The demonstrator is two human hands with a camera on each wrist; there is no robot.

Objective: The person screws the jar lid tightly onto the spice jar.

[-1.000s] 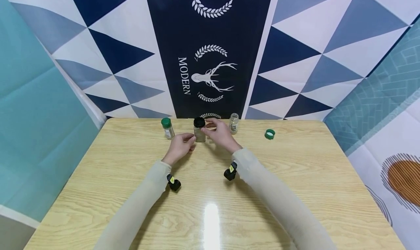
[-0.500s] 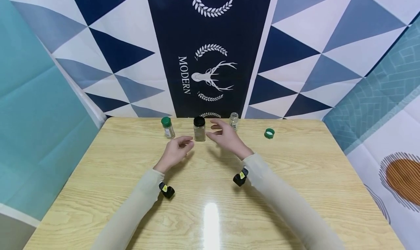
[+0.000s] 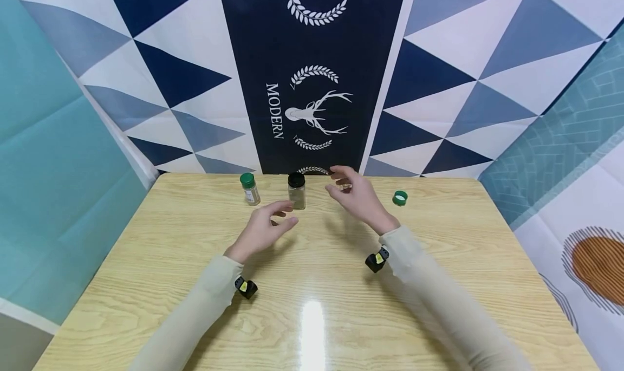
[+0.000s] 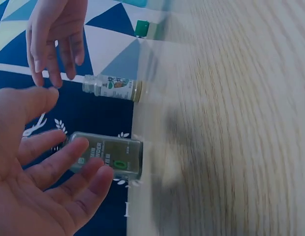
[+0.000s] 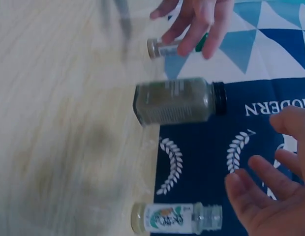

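A square spice jar with a black lid (image 3: 297,191) stands upright near the table's back edge, brown powder inside. My left hand (image 3: 263,227) hovers in front of it, fingers spread and holding nothing; in the head view its fingertips overlap the jar's lower corner. To the right, my right hand (image 3: 358,197) is raised with loosely bent fingers and nothing in them. It mostly hides a lidless clear glass jar from the head camera. The right wrist view shows that glass jar (image 5: 167,218) upright with a printed label and an uncovered neck.
Left of the black-lidded jar stands a spice jar with a green cap (image 3: 250,190). A loose green cap (image 3: 400,198) lies at the back right of the wooden table (image 3: 312,273). A patterned cloth wall (image 3: 312,78) rises directly behind the table edge.
My right hand has let go of the black-lidded jar and moved right, in front of the lidless jar. My left hand has drawn back slightly and spread its fingers. The jars stay put.
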